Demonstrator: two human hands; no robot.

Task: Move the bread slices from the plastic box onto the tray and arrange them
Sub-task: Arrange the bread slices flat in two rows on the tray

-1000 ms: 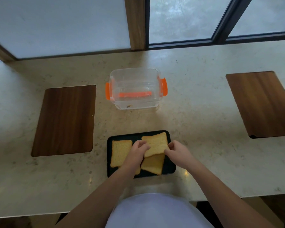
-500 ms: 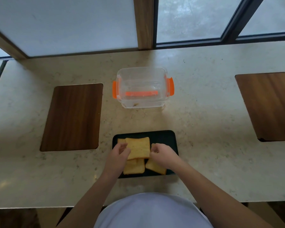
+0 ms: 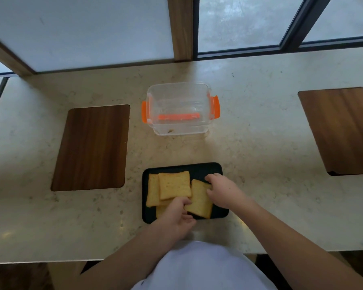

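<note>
A black tray [image 3: 210, 169] lies near the counter's front edge with several golden bread slices on it. One slice [image 3: 174, 185] lies on top of another slice [image 3: 153, 192] at the tray's left. A third slice [image 3: 199, 198] sits tilted at the right, gripped by both hands: my left hand [image 3: 177, 214] pinches its near left corner, my right hand [image 3: 222, 190] holds its far right edge. Part of a further slice shows under my left hand. The clear plastic box [image 3: 179, 108] with orange clips stands behind the tray and holds no bread.
Two dark wooden boards are set in the marble counter, one at the left [image 3: 91, 147] and one at the right [image 3: 342, 130]. A window and wooden post [image 3: 180, 28] rise behind the counter. My white shirt fills the bottom of the view.
The slice held by both hands was set down on the left stack. Both hands then shifted right and took hold of the right slice.
</note>
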